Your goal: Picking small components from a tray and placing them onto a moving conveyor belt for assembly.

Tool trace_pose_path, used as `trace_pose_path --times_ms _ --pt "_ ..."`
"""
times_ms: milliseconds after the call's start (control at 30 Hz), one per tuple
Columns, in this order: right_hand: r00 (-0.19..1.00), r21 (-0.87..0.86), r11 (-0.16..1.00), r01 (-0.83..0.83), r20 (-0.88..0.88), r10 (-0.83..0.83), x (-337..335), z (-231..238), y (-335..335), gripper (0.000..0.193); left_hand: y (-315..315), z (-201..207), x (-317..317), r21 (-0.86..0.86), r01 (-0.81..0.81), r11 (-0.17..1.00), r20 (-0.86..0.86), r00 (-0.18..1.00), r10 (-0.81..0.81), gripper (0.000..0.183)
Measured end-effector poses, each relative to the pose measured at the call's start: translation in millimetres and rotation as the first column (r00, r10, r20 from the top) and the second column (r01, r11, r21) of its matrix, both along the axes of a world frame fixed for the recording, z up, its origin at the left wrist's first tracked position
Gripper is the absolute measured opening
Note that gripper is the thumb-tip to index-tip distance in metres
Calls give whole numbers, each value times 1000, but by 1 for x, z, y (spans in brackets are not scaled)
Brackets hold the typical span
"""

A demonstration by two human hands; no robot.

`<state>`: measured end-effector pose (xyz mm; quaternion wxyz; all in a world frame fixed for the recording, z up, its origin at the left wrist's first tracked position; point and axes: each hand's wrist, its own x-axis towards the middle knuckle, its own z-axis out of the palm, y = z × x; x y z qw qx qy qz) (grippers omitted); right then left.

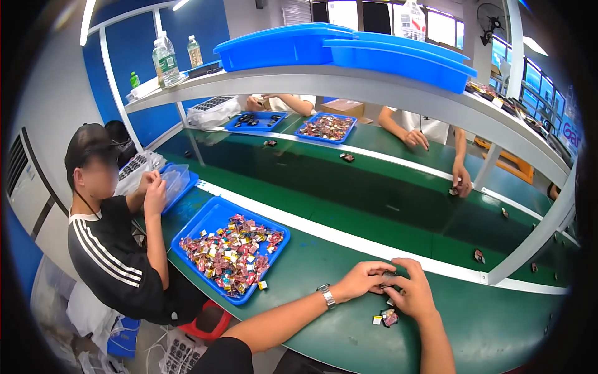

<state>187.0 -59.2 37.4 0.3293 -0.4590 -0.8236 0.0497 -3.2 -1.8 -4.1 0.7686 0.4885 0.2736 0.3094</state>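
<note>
Small dark part [389, 278], mostly hidden by fingers, is held just above a green tabletop [311, 336], near the edge of a conveyor. The person's left hand [361, 282], with a metal watch [326, 296] at the wrist, has its fingers curled and nearly together, pinching the part. The right hand [414, 296] meets it from the other side, thumb and forefinger bowed apart around the part; whether they grip it too, I cannot tell. With both hands on it, this piece seems unfinished. Just below the hands lie a pink-and-dark piece [390, 318] and a yellow-and-white piece [377, 320], both untouched. To the left, a blue tray [181, 242] holds a large heap of similar small pieces [227, 255]; whether these are done or waiting is unclear. Other pieces sit spaced out along the green belt [324, 212], one dark and reddish [478, 255].
</note>
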Motion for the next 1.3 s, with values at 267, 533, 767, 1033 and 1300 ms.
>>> trace_pose_path --times_ms 267,533,767,1033,1300 --pt "991 -15 996 -85 -106 83 -2 -10 10 18 5 3 -10 6 25 1000 -45 999 -25 33" --pt "943 -108 994 19 -330 -54 -1 -18 1 8 8 -1 -7 -67 120 991 132 985 -110 37" --pt "912 -181 983 11 -401 -84 0 -21 2 10 5 4 -6 -21 137 990 124 983 -134 41" --pt "900 -218 970 -104 -436 -1 4 -19 2 16 2 1 -3 50 69 996 16 997 -69 34" --pt "921 -139 985 98 -363 -143 -5 -23 -2 12 4 -3 -3 40 71 997 104 992 -75 35"
